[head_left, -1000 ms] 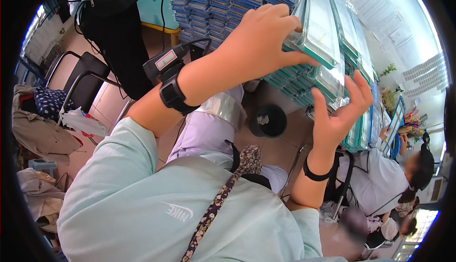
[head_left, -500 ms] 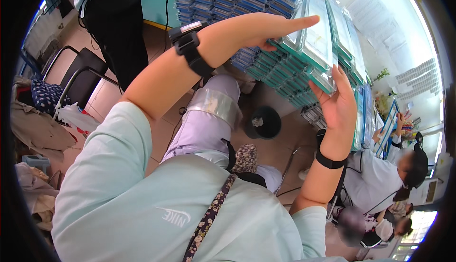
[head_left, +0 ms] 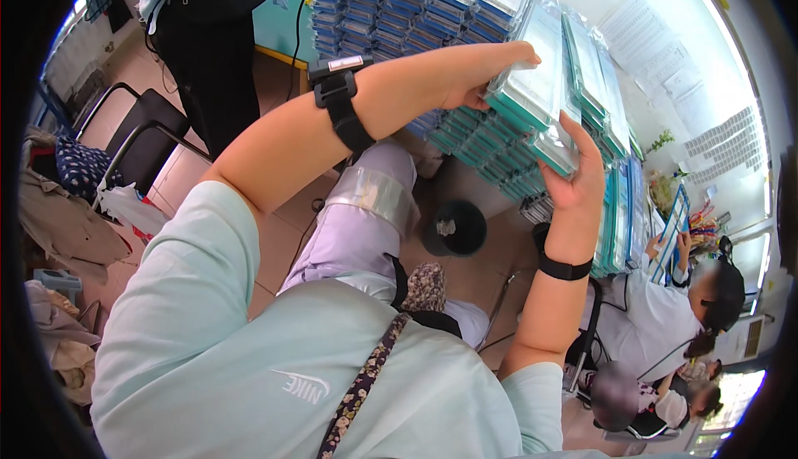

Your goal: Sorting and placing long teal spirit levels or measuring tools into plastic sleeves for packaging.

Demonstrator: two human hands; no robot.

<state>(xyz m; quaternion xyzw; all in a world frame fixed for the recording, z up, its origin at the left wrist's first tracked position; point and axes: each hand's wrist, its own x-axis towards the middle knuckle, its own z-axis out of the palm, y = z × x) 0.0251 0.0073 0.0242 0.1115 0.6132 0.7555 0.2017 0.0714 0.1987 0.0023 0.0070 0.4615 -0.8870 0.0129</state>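
Above the lap, right hand props the tray stack from below, fingers spread; left hand, a second ago clamped over the top, now lies flatter along its edge, steadying the load against farther blue stacks.

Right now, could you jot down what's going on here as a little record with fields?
Left hand: left hand grips the top edge of a clear flat tray with a teal rim
Right hand: right hand supports the same tray from below
Tray's place: on a teal tray stack, tilted
Behind: blue tray stacks
Floor: black round bin
Wrists: black band on each
Nearby: a standing person, a seated person
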